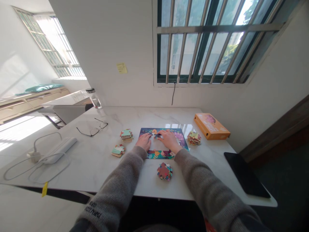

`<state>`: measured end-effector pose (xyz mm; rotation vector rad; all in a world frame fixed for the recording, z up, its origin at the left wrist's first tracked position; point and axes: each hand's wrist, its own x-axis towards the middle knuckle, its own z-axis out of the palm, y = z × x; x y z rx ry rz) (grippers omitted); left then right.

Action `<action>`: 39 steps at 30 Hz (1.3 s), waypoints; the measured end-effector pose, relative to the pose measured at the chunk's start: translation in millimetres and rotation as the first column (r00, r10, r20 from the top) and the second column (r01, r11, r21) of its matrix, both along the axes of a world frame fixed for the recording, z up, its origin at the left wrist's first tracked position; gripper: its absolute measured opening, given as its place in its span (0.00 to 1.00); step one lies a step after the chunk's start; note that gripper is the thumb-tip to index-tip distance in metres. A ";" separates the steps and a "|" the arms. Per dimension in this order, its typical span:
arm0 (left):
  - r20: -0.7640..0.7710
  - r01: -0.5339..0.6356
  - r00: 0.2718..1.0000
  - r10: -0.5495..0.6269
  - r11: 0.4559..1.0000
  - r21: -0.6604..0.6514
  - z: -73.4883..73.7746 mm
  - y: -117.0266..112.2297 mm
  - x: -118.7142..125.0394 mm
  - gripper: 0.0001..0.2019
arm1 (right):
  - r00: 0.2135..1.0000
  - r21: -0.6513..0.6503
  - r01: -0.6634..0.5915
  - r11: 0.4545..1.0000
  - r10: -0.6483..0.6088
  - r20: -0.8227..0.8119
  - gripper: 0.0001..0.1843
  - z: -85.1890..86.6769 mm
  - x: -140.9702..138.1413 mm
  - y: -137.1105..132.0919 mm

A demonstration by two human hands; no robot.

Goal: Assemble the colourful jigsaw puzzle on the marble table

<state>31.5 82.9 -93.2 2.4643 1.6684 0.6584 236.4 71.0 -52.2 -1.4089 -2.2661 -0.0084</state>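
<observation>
A partly assembled jigsaw puzzle (160, 155) with a colourful frame lies on the white table, its inner area partly bare. My left hand (144, 141) rests on the puzzle's left side, fingers stretched toward the inner edge. Over the upper middle, my right hand (168, 139) has its thumb and fingers drawn together at a small puzzle piece (155, 136), largely covered by the fingers. Below the puzzle sits a stack of puzzle pieces (164, 171). Two more piles, an upper one (126, 134) and a lower one (118, 150), stand to the left. Another pile (194, 138) is at the right.
An orange box (211, 126) lies at the back right, and a black tablet-like slab (246, 175) near the right edge. Eyeglasses (94, 130), a clear bottle (94, 98) and a white power strip (60, 150) with a looped cable are on the left.
</observation>
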 end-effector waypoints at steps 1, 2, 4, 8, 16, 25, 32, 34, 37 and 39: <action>0.005 0.001 1.000 -0.001 1.000 0.001 -0.3 0.3 -0.2 0.22 | 1.000 0.001 0.004 1.000 -0.004 0.000 0.14 0.0 -2.6 2.8; 0.010 0.002 1.000 -0.003 1.000 0.002 -0.5 0.4 -0.3 0.21 | 1.000 0.001 0.008 1.000 -0.008 0.001 0.14 -0.1 -5.2 5.1; 0.014 0.005 1.000 -0.005 1.000 0.002 -0.4 0.3 -0.2 0.21 | 1.000 -0.001 0.013 1.000 -0.013 0.008 0.15 -0.9 -9.8 8.3; 0.004 0.002 1.000 -0.002 1.000 -0.010 1.7 -1.8 0.9 0.22 | 0.999 0.014 0.014 1.000 -0.014 0.043 0.15 -4.3 -15.2 10.7; -0.132 0.013 0.991 -0.022 0.998 -0.065 8.8 -13.4 5.7 0.25 | 0.999 0.037 -0.003 0.999 0.001 0.042 0.14 -14.9 -13.0 16.4; -0.185 0.012 0.982 -0.028 0.996 -0.084 10.2 -16.4 7.7 0.25 | 0.999 -0.002 -0.001 1.000 0.001 0.039 0.15 -21.1 -13.8 18.5; -0.196 0.008 0.980 -0.028 0.995 -0.103 11.3 -17.6 8.4 0.26 | 0.996 -0.025 -0.036 0.999 0.038 0.077 0.18 -18.2 -12.6 12.0; -0.179 0.011 0.983 -0.028 0.995 -0.096 11.1 -17.8 8.2 0.26 | 0.995 -0.041 -0.060 0.997 0.063 0.081 0.19 -18.4 -10.5 10.3; -0.154 0.027 0.987 -0.039 0.996 -0.080 10.1 -17.3 7.4 0.25 | 0.990 -0.077 -0.106 0.991 0.112 0.080 0.20 -16.3 -3.0 7.1; -0.143 0.038 0.989 -0.048 0.997 -0.073 9.2 -16.5 6.7 0.24 | 0.988 -0.093 -0.135 0.987 0.141 0.067 0.19 -11.0 5.3 3.0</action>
